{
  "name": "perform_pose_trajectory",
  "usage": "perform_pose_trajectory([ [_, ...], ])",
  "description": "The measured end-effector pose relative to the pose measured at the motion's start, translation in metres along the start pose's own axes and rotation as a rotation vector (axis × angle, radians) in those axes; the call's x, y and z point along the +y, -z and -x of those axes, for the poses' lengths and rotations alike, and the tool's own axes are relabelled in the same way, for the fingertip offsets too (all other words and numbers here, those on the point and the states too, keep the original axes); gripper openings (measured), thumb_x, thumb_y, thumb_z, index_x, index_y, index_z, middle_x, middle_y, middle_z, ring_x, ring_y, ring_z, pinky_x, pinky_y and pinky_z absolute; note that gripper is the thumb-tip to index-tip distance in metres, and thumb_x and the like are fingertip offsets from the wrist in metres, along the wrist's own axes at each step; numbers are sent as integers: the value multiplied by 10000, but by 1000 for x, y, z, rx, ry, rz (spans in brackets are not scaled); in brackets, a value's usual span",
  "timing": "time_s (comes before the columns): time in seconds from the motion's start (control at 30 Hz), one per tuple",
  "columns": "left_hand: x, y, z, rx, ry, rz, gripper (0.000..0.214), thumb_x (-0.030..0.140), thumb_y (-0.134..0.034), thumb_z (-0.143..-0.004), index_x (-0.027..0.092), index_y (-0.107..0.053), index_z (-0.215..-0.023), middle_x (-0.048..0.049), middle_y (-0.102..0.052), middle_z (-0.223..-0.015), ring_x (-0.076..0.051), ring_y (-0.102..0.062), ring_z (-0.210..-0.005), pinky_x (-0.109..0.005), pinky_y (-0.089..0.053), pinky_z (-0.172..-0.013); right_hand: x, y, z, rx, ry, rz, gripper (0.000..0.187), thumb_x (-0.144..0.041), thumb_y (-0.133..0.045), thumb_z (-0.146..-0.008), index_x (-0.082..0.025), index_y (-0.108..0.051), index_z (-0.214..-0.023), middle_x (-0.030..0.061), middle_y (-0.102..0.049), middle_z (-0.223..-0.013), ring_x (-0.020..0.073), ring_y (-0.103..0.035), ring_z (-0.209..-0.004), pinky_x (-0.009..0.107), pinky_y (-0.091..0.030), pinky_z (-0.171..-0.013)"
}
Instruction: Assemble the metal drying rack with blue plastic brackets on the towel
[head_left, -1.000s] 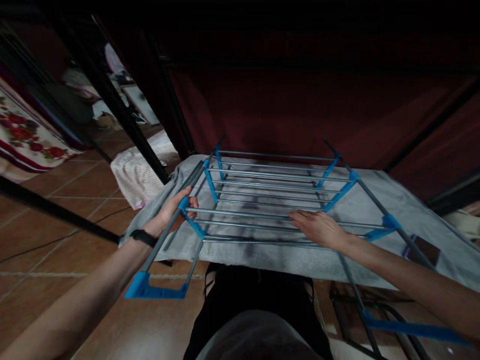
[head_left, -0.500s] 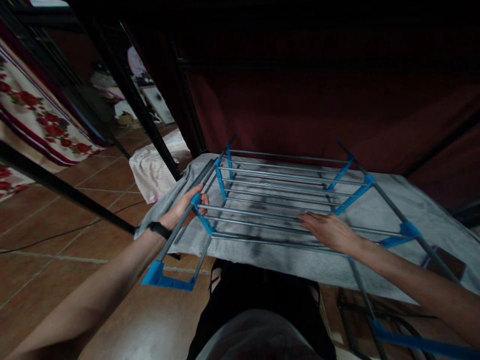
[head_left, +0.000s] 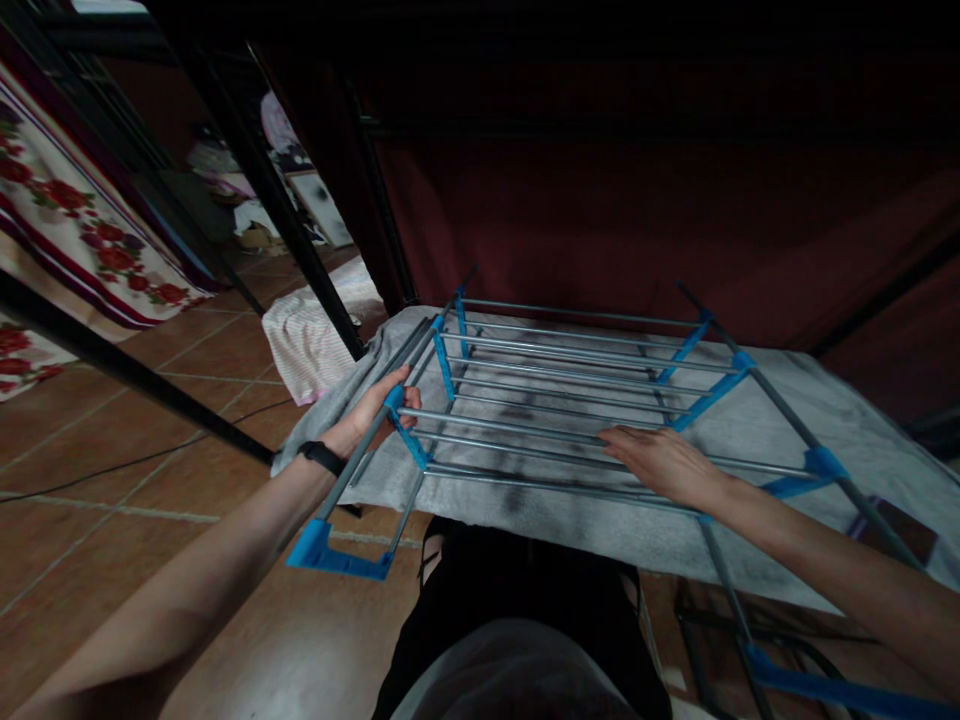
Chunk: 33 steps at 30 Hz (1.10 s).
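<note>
A folding drying rack (head_left: 570, 375) of grey metal rods and blue plastic joints lies flat over a grey cloth (head_left: 757, 430). My left hand (head_left: 369, 412) is closed around the rack's left side rod, next to a blue joint; a black band sits on that wrist. My right hand (head_left: 660, 462) lies flat on the front rods with its fingers stretched out, pressing down on them. The rack's blue foot (head_left: 334, 553) sticks out toward me at the lower left.
A striped pinkish cloth (head_left: 311, 340) lies on the tiled floor (head_left: 150, 450) to the left. Black metal bars (head_left: 127, 375) cross the left side. A flowered fabric (head_left: 82, 240) hangs at far left. A dark red curtain (head_left: 637, 220) stands behind the rack. A dark flat object (head_left: 892, 525) lies at the right.
The view has shifted a little to the left, so the rack sits further right in the picture. Both hands keep their places on the rack.
</note>
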<state>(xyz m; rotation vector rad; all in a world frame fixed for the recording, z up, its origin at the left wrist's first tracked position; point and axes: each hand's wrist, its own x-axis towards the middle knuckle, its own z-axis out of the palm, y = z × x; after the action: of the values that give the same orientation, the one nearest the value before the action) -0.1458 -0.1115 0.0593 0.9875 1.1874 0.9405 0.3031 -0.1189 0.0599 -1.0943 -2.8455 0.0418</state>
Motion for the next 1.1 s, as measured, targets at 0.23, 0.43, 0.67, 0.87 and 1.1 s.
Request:
perform_pose_trajectory([
  [0.23, 1, -3, 2, -1, -15, -9, 593, 659, -405, -894, 175, -578, -598, -16, -436, -443, -139, -436, -473, -299, -426, -592, 0, 0, 1, 15, -12, -15, 294, -309, -358, -1000, -246, -602, -1151, 57, -709, -1009, 183, -686, -852, 271, -491, -701],
  [0.43, 1, -3, 3, -17, -16, -2, 587, 638, -404, -910, 162, -587, -620, -16, -444, -455, -131, -428, -488, -288, -405, -586, -1, 2, 0, 11, -41, -47, 291, -322, -367, -994, -247, -607, -1138, 55, -713, -955, 183, -683, -815, 270, -483, -684],
  [0.67, -1, -1, 1, -26, -16, -5, 606, 644, -392, -905, 162, -591, -597, -26, -443, -448, -137, -434, -484, -287, -423, -588, 2, -2, -3, -48, -50, -32, 293, -333, -341, -1005, -252, -600, -1116, 52, -716, -978, 197, -689, -832, 277, -462, -670],
  [0.87, 2, -7, 2, -4, -41, -15, 598, 635, -403, -894, 165, -584, -570, -24, -416, -433, -137, -424, -456, -277, -425, -552, 2, -8, 0, -35, -4, 31, 310, -325, -317, -1016, -231, -588, -1133, 62, -700, -994, 181, -677, -789, 272, -447, -646],
  [1.1, 6, -5, 1, 33, 36, -47, 561, 656, -464, -857, 185, -584, -575, -14, -477, -484, -126, -421, -491, -273, -423, -545, -8, 9, 0, -27, -48, 82, 325, -358, -305, -1030, -218, -582, -1127, 56, -689, -976, 154, -649, -829, 229, -384, -582],
])
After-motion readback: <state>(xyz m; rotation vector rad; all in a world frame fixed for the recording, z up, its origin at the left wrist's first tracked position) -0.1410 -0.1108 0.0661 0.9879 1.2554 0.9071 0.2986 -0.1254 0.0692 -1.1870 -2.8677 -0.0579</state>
